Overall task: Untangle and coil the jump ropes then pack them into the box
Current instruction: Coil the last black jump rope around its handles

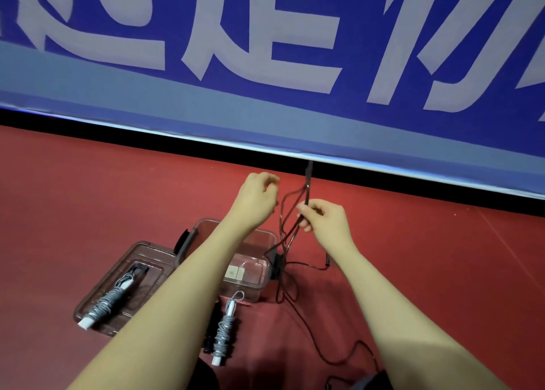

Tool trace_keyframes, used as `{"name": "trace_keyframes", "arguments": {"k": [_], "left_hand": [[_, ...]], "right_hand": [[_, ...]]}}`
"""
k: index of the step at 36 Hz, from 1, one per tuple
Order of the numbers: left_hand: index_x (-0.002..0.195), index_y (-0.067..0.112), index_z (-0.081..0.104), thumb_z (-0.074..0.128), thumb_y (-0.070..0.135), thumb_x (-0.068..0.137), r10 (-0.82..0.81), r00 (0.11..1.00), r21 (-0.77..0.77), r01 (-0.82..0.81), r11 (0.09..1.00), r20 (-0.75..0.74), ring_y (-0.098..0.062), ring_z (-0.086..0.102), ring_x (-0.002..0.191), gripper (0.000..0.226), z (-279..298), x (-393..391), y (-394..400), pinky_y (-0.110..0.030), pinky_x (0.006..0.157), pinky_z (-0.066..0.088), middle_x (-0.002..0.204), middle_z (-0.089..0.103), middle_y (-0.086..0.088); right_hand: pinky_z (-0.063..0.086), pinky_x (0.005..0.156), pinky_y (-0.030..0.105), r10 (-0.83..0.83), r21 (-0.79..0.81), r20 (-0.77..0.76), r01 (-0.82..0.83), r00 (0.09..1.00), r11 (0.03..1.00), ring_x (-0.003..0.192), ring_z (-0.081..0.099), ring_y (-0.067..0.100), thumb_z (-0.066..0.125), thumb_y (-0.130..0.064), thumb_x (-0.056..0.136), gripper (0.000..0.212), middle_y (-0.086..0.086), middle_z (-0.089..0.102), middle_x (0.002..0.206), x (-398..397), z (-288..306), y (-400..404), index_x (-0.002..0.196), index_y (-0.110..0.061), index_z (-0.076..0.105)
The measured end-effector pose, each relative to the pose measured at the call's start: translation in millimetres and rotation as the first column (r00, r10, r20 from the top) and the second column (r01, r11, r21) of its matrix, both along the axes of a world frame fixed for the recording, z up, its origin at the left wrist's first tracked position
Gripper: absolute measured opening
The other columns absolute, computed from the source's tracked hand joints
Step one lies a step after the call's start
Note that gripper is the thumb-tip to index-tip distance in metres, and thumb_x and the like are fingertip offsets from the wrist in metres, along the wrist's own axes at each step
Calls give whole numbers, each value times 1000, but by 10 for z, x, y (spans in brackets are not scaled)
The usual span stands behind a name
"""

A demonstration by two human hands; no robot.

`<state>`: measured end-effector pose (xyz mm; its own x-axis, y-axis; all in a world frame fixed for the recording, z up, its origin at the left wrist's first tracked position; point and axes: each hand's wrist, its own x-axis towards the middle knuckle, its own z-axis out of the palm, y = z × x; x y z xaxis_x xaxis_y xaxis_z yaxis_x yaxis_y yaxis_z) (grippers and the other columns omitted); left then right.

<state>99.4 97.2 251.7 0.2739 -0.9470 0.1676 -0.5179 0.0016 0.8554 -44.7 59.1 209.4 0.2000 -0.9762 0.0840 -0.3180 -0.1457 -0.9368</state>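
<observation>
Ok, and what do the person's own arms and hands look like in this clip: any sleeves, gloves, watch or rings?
Both forearms are bare as far as the frame shows, with no sleeves in view. The left hand and right hand wear no gloves. No watch, bracelet or ring can be seen on either wrist or on the visible fingers.
</observation>
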Motion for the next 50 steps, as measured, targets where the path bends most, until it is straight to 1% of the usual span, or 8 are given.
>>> {"name": "trace_keyframes", "arguments": {"k": [3,6,9,21,32,37,40,50], "left_hand": [[124,5,58,51,9,90,-221,959,292,162,942,180,-28,60,102,35,-131,3,39,-23,84,42,115,60,-15],[133,11,51,60,19,89,-365,907,399,261,879,210,-17,55,99,45,-237,-22,104,-13,81,36,114,45,-4],[122,16,59,64,34,88,-364,913,328,291,899,186,-3,46,77,39,-264,-35,105,-13,74,35,107,46,0],[78,24,61,69,36,83,-360,924,123,346,930,126,-8,52,71,16,-199,-109,103,-19,70,41,93,57,1],[78,4,66,64,25,89,-239,970,67,235,970,54,-13,54,60,24,-157,-148,44,-36,68,50,70,59,1],[64,18,60,63,24,90,-110,993,-31,112,993,45,-14,61,55,27,-73,-68,28,-25,62,49,56,61,0],[67,15,63,64,24,89,-68,997,-89,70,994,22,-11,59,52,23,-10,-42,23,-22,58,45,54,61,0],[67,7,63,64,24,89,2,1000,-225,-3,974,-4,-15,60,55,27,189,-39,39,-23,62,46,54,62,-1]], "right_hand": [[47,55,21,-54,35,192,48,980,998,48,53,6,58,-6,91,17,10,60,64,3,76,-15,77,0,66],[46,56,20,-89,50,304,77,948,996,52,52,7,58,-8,92,20,8,62,67,17,172,-6,73,-8,66],[45,57,21,-100,32,343,94,934,995,52,50,8,59,-11,92,21,8,59,63,13,237,-7,74,-3,66],[48,59,18,-126,71,537,104,834,992,57,56,7,58,-8,92,20,6,65,74,-24,366,19,73,-4,63],[47,60,19,-52,133,653,-47,756,990,66,55,9,54,-11,95,16,8,64,84,4,405,28,86,-6,66],[41,60,15,54,144,195,-83,979,986,71,51,6,42,10,87,35,6,64,100,-27,257,-28,108,-8,64],[40,68,21,281,204,-151,-249,948,947,74,50,7,43,9,78,49,2,65,103,-36,150,33,110,-21,64],[39,70,27,338,62,-320,-337,885,940,71,51,8,67,-22,86,7,-5,61,74,22,60,85,80,-19,65]]}}
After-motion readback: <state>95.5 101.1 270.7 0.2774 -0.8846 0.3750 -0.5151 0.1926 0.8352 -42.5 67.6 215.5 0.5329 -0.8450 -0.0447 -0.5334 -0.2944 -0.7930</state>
